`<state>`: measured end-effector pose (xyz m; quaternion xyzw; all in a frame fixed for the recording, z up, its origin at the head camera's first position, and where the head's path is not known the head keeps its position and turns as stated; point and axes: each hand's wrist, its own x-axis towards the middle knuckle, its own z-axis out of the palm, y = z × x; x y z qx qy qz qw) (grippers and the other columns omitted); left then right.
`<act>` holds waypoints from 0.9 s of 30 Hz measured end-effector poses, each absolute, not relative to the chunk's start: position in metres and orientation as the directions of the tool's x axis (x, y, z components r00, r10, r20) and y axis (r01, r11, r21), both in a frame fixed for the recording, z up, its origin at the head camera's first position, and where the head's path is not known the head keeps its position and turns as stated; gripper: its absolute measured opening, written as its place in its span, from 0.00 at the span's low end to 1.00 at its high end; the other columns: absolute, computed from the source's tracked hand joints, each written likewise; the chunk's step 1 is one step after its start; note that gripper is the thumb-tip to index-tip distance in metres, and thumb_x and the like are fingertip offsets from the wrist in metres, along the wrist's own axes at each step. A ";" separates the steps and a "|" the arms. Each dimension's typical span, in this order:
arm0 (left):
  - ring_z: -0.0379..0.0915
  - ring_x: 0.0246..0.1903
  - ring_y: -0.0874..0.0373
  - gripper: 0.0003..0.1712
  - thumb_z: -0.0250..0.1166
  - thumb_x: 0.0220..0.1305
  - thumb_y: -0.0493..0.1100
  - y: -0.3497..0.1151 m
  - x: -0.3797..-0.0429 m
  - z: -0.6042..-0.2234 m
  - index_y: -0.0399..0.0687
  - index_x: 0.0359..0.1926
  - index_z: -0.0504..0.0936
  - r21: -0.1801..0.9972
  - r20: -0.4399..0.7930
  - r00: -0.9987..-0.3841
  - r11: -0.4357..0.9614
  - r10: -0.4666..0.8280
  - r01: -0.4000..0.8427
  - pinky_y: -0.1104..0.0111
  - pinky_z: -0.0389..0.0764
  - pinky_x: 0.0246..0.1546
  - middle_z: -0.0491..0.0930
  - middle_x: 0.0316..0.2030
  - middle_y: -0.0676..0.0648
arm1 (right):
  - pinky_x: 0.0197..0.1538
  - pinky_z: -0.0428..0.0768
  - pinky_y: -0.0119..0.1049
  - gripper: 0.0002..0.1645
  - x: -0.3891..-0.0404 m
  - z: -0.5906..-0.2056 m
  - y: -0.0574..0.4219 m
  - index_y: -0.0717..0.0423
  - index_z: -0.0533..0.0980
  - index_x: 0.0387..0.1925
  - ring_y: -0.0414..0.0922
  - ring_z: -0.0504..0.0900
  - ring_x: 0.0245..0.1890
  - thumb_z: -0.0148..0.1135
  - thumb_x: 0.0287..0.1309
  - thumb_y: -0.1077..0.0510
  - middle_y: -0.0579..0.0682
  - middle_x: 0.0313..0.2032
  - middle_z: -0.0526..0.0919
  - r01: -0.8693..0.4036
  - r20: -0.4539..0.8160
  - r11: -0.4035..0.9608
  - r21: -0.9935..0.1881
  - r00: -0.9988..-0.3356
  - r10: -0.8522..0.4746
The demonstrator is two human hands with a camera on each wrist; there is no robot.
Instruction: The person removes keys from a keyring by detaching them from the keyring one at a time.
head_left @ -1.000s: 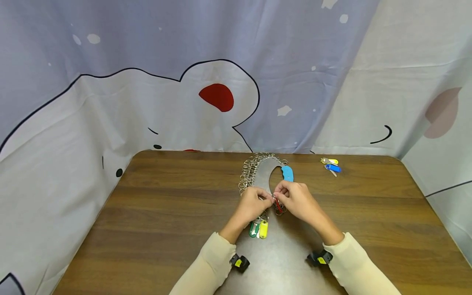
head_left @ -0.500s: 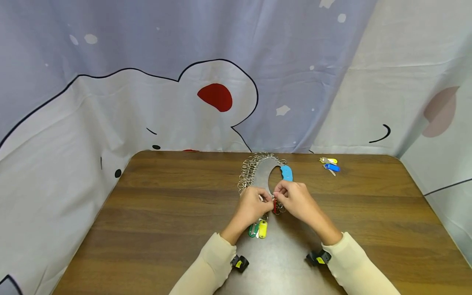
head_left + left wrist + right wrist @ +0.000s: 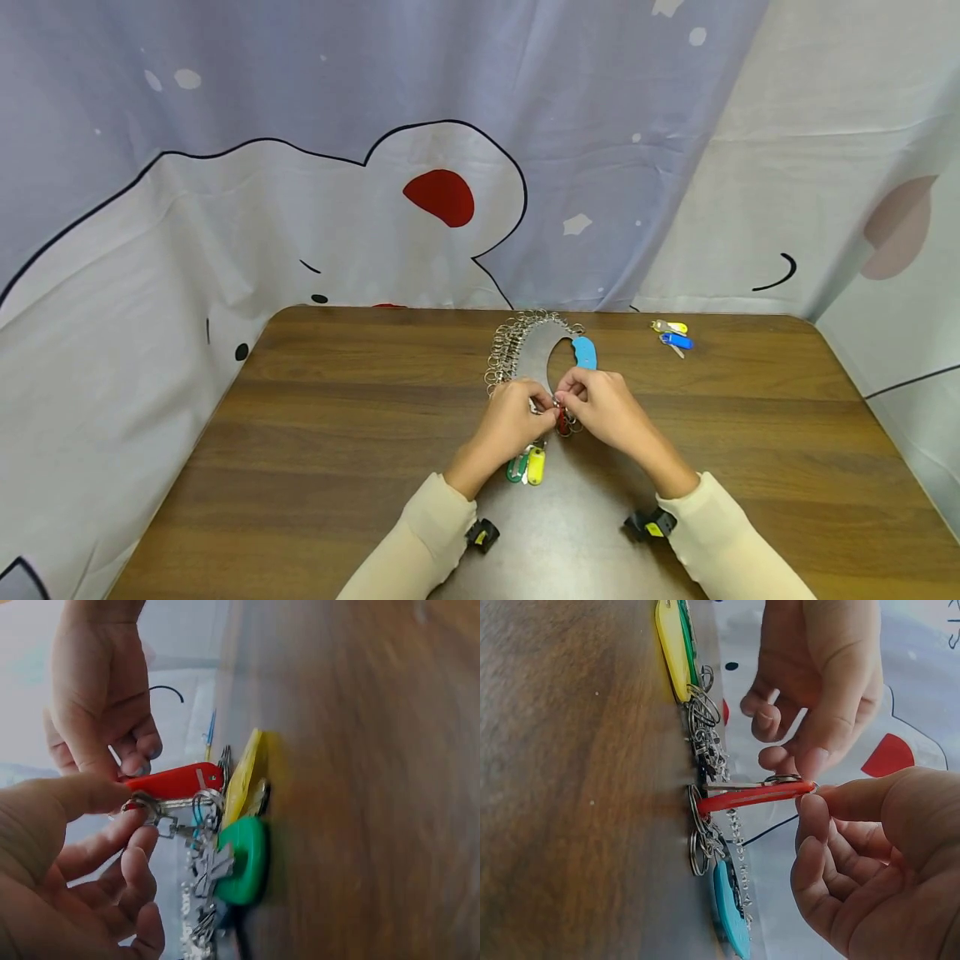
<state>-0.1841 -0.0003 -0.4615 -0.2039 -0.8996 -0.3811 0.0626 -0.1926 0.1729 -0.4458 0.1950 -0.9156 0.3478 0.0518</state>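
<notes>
In the head view my left hand (image 3: 513, 417) and right hand (image 3: 603, 404) meet at the near end of a crescent-shaped grey key holder (image 3: 534, 350), which has a blue grip (image 3: 585, 353). Between them hangs a red key tag (image 3: 754, 796) with a silver key beside it. My right thumb and forefinger pinch the tag's end. With thumb and forefinger, my left hand pinches a metal ring (image 3: 150, 808) at that same end; a swivel clasp trails from it. Part of the ring is hidden behind the fingers. A green tag (image 3: 246, 859) and a yellow tag (image 3: 241, 780) hang close by.
Rows of small rings (image 3: 504, 346) line the holder's outer edge. Toward the back right of the wooden table (image 3: 360, 467) lie a blue-tagged key (image 3: 677, 341) and a yellow-tagged key (image 3: 678, 328). A printed curtain (image 3: 300, 217) stands behind the table's far edge.
The red tag has swung from a slant to the right to nearly upright, then back slightly. Both hands stay in almost the same place at the holder's near end.
</notes>
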 end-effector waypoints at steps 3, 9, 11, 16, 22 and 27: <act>0.71 0.19 0.65 0.03 0.69 0.52 0.40 0.002 -0.185 -0.462 0.48 0.23 0.85 0.743 0.223 -0.932 0.569 0.285 0.352 0.72 0.74 0.26 0.83 0.22 0.53 | 0.27 0.80 0.35 0.04 -0.193 -0.445 0.174 0.51 0.79 0.27 0.38 0.80 0.23 0.66 0.57 0.60 0.44 0.23 0.84 -0.386 0.222 0.680 -0.623 -0.921 -0.320; 0.68 0.16 0.68 0.04 0.68 0.47 0.36 0.002 -0.187 -0.466 0.48 0.20 0.86 0.788 0.228 -0.941 0.520 0.251 0.330 0.74 0.72 0.22 0.83 0.19 0.52 | 0.27 0.80 0.35 0.04 -0.193 -0.445 0.175 0.51 0.79 0.28 0.38 0.79 0.23 0.65 0.58 0.59 0.45 0.24 0.84 -0.382 0.211 0.679 -0.628 -0.922 -0.323; 0.67 0.17 0.67 0.05 0.68 0.44 0.34 0.001 -0.188 -0.468 0.49 0.19 0.85 0.770 0.265 -0.928 0.521 0.262 0.367 0.74 0.71 0.22 0.82 0.19 0.53 | 0.27 0.80 0.36 0.04 -0.193 -0.445 0.175 0.52 0.79 0.28 0.38 0.79 0.23 0.65 0.57 0.59 0.45 0.23 0.84 -0.381 0.215 0.679 -0.627 -0.923 -0.319; 0.69 0.20 0.64 0.07 0.70 0.40 0.33 -0.004 -0.190 -0.467 0.51 0.18 0.82 0.622 0.378 -0.845 0.573 0.377 0.534 0.71 0.72 0.25 0.79 0.21 0.55 | 0.27 0.80 0.37 0.04 -0.195 -0.448 0.175 0.52 0.79 0.27 0.39 0.79 0.23 0.66 0.56 0.61 0.46 0.23 0.84 -0.395 0.237 0.686 -0.611 -0.918 -0.317; 0.73 0.29 0.63 0.07 0.71 0.43 0.39 -0.009 -0.187 -0.461 0.57 0.19 0.81 0.375 0.380 -0.789 0.699 0.483 0.609 0.66 0.68 0.29 0.78 0.24 0.59 | 0.28 0.80 0.36 0.05 -0.196 -0.451 0.175 0.51 0.79 0.27 0.38 0.79 0.24 0.67 0.55 0.61 0.45 0.22 0.83 -0.417 0.252 0.685 -0.597 -0.909 -0.333; 0.74 0.31 0.61 0.04 0.72 0.47 0.42 -0.007 -0.186 -0.459 0.58 0.22 0.84 0.396 0.341 -0.829 0.732 0.443 0.555 0.62 0.72 0.34 0.80 0.26 0.58 | 0.28 0.81 0.35 0.04 -0.195 -0.449 0.174 0.52 0.79 0.27 0.37 0.79 0.24 0.66 0.56 0.61 0.45 0.23 0.84 -0.421 0.254 0.674 -0.607 -0.906 -0.338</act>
